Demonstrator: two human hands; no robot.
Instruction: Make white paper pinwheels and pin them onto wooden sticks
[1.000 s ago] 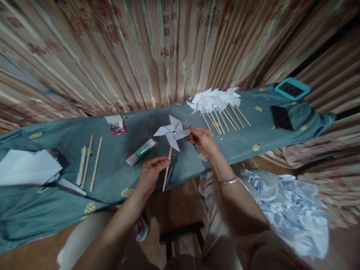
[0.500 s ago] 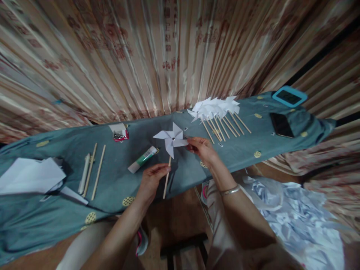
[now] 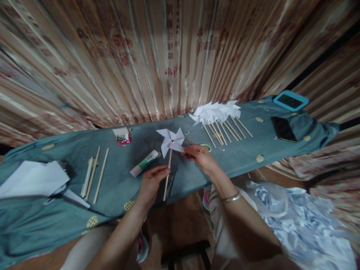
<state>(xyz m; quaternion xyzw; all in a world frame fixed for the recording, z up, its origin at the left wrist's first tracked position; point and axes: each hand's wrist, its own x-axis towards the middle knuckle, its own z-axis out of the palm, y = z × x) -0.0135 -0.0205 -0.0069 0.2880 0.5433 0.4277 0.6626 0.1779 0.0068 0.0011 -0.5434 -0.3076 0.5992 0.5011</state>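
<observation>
A white paper pinwheel [image 3: 170, 141] on a wooden stick is held above the cloth-covered table. My left hand [image 3: 153, 180] pinches the stick partway down between thumb and fingers. With its fingertips, my right hand [image 3: 200, 156] touches the tip of the lower right blade; its fingers are closed together there. A small dark pin head shows at the pinwheel's middle. Just left of the pinwheel lies a green and white glue tube [image 3: 144, 163]. Behind my right hand, part of a pale green ring [image 3: 207, 147] shows on the cloth.
Several finished pinwheels [image 3: 216, 113] lie in a row at the back right. On the left are wooden sticks [image 3: 100, 176], stacked white paper [image 3: 33, 180] and a red box of pins [image 3: 123, 138]. A phone [image 3: 282, 128] and blue-framed device [image 3: 291, 100] lie far right; a bag of crumpled paper [image 3: 303, 221] is below.
The pinwheel's blades have turned around the pin. My right hand has come slightly lower, its fingertips now at the lower right blade. My left hand keeps its hold on the stick.
</observation>
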